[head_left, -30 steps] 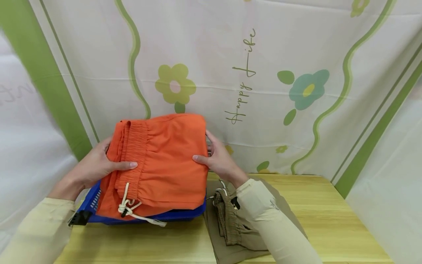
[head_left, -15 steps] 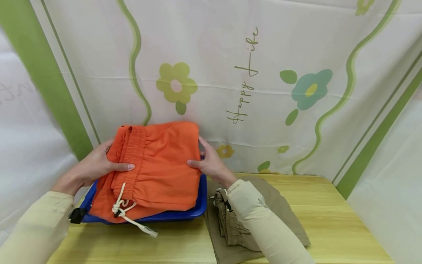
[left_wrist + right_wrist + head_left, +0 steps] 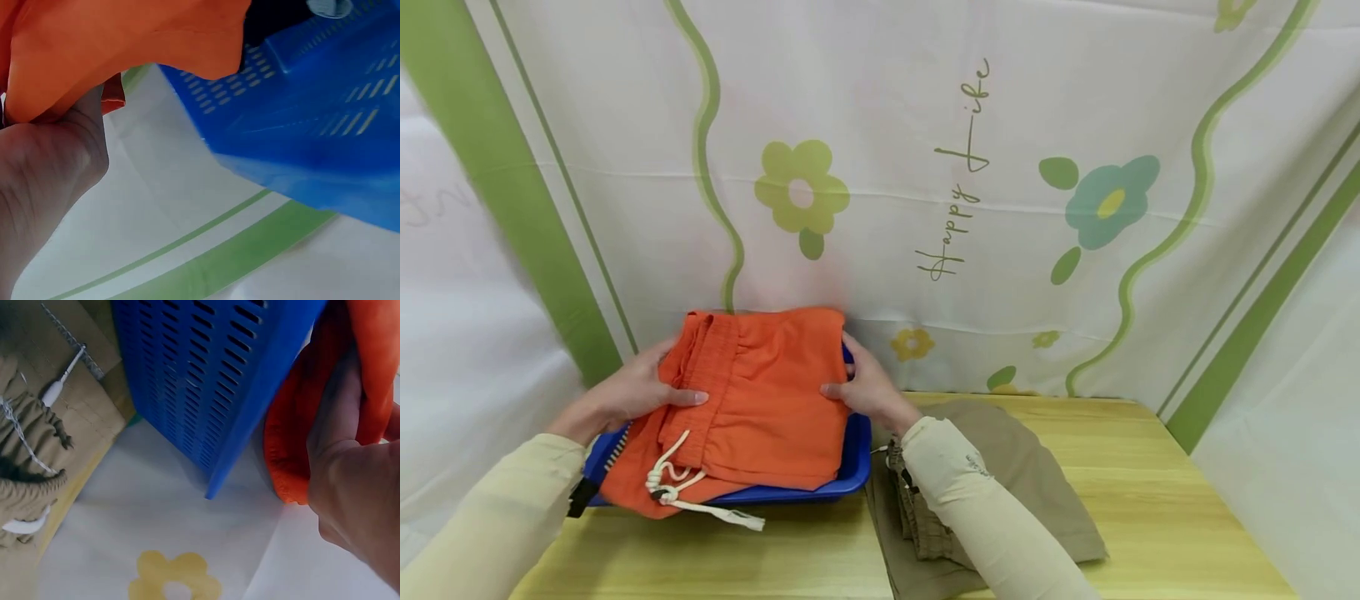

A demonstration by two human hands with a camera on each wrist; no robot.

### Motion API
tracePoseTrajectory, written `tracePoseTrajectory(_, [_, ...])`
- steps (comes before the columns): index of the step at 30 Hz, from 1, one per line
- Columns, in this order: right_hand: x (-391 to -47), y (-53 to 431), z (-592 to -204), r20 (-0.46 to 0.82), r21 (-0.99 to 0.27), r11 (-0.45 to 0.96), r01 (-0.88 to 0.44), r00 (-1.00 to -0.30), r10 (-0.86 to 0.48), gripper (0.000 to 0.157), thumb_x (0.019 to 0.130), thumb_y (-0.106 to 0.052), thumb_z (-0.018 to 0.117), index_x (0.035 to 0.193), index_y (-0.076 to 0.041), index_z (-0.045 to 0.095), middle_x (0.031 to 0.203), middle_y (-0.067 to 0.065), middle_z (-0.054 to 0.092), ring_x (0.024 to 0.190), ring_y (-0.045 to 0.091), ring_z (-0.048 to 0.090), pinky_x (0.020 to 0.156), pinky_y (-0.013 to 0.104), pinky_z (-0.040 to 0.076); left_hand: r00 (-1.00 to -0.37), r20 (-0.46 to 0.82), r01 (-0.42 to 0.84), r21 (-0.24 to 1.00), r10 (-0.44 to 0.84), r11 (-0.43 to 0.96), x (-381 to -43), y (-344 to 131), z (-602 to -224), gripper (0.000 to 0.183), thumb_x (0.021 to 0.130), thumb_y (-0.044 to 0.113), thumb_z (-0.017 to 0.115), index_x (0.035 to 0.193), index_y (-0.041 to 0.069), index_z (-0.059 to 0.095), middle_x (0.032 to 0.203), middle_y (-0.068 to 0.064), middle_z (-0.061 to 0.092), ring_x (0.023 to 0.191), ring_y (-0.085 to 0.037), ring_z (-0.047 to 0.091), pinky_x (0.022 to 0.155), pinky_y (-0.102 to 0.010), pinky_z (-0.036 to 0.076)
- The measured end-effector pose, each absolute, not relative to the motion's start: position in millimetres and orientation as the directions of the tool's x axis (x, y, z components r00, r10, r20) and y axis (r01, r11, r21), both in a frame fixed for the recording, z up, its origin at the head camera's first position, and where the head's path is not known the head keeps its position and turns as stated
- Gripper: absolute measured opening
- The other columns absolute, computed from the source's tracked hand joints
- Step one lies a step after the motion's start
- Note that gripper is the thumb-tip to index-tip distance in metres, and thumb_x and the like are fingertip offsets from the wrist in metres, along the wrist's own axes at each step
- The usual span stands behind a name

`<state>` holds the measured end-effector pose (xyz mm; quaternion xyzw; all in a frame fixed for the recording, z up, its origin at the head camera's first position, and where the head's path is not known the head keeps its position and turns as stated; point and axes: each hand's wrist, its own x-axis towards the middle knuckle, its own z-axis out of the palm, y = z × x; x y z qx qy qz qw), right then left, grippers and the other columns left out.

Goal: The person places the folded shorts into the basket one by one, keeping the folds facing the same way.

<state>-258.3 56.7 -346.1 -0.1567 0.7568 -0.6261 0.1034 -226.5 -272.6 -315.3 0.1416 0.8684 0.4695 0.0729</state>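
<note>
A folded pair of orange shorts or trousers [image 3: 778, 400], with gathered elastic waistband and cream drawstring [image 3: 677, 492], is over the blue basket [image 3: 855, 458]. My left hand [image 3: 640, 387] grips the waistband side, thumb on top and fingers underneath. On the opposite edge my right hand [image 3: 868, 387] pinches the folded cloth, its thumb on top. The left wrist view shows the orange cloth [image 3: 137, 37] above my left palm, with the slotted basket wall [image 3: 287, 125] beside it. In the right wrist view, my right hand [image 3: 359, 481] holds the cloth just beside the basket's rim.
Folded khaki trousers [image 3: 1007, 475] with an elastic waist lie on the wooden table [image 3: 1150, 500], right of the basket, under my right forearm. Dark cloth [image 3: 272, 19] shows inside the basket. A printed white curtain [image 3: 865, 125] hangs close behind. A black clip-like piece [image 3: 582, 497] is at the basket's left corner.
Both hands have lowered the orange garment toward the basket, and the right hand has come slightly left. More of the basket's right rim shows now. Both hands keep their hold.
</note>
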Motion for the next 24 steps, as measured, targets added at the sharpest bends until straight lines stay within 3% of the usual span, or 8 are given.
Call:
tracePoseTrajectory(2, [-258.3, 54.9, -349.1, 0.038, -0.977, 0.18, -0.111, -0.93, -0.365, 0.097, 0.087, 0.012, 0.071, 0.164, -0.02, 0.022, 0.128, 0.024, 0.063, 0.107, 0.031, 0.066, 0.076, 0.04, 0.059, -0.949, -0.016, 0.158, 0.84, 0.314, 0.519, -227.6, -273.2, -317.9, 0.106, 0.085, 0.011, 0.082, 0.163, 0.002, 0.01, 0.153, -0.03, 0.038, 0.136, -0.043, 0.041, 0.105, -0.043, 0.044])
tracePoseTrajectory(5, [-258.7, 52.6, -353.6, 0.023, -0.973, 0.207, -0.104, -0.932, -0.361, 0.096, 0.087, 0.012, 0.071, 0.163, -0.017, 0.022, 0.125, 0.025, 0.064, 0.107, 0.032, 0.066, 0.078, 0.042, 0.06, -0.952, -0.053, 0.126, 0.829, 0.302, 0.544, -229.1, -274.1, -321.3, 0.113, 0.085, 0.012, 0.083, 0.162, 0.001, 0.001, 0.158, -0.035, 0.023, 0.142, -0.051, 0.028, 0.112, -0.062, 0.03])
tracePoseTrajectory(7, [-258.9, 51.3, -357.0, 0.008, -0.969, 0.228, -0.095, -0.935, -0.354, 0.095, 0.087, 0.011, 0.072, 0.163, -0.016, 0.022, 0.124, 0.024, 0.064, 0.108, 0.032, 0.066, 0.079, 0.043, 0.06, -0.953, -0.069, 0.115, 0.82, 0.296, 0.561, -230.3, -274.1, -323.7, 0.115, 0.085, 0.013, 0.083, 0.161, -0.001, -0.001, 0.159, -0.037, 0.018, 0.142, -0.054, 0.023, 0.111, -0.068, 0.024])
tracePoseTrajectory(13, [-260.6, 48.0, -364.4, -0.011, -0.96, 0.269, -0.083, -0.945, -0.328, 0.094, 0.087, 0.009, 0.073, 0.163, -0.015, 0.024, 0.127, 0.024, 0.062, 0.111, 0.032, 0.065, 0.082, 0.044, 0.059, -0.958, -0.068, 0.117, 0.795, 0.28, 0.595, -231.6, -274.0, -330.1, 0.114, 0.082, 0.014, 0.085, 0.161, -0.002, 0.005, 0.156, -0.036, 0.026, 0.14, -0.054, 0.028, 0.11, -0.069, 0.025])
tracePoseTrajectory(19, [-258.6, 44.8, -364.6, -0.024, -0.936, 0.34, -0.092, -0.947, -0.321, 0.093, 0.086, 0.008, 0.075, 0.162, -0.012, 0.024, 0.138, 0.025, 0.055, 0.117, 0.034, 0.061, 0.08, 0.042, 0.058, -0.968, -0.105, 0.069, 0.76, 0.227, 0.646, -231.5, -274.9, -334.3, 0.117, 0.081, 0.014, 0.086, 0.159, -0.007, 0.002, 0.157, -0.04, 0.014, 0.141, -0.06, 0.018, 0.11, -0.072, 0.02])
tracePoseTrajectory(24, [-256.5, 42.0, -363.9, 0.0, -0.853, 0.495, -0.166, -0.948, -0.319, 0.09, 0.086, 0.002, 0.077, 0.161, -0.007, 0.027, 0.15, 0.022, 0.047, 0.132, 0.038, 0.05, 0.094, 0.045, 0.054, -0.969, -0.14, 0.035, 0.733, 0.201, 0.68, -233.5, -278.5, -340.9, 0.116, 0.082, 0.014, 0.086, 0.158, -0.009, 0.001, 0.156, -0.043, 0.009, 0.141, -0.062, 0.013, 0.111, -0.072, 0.017])
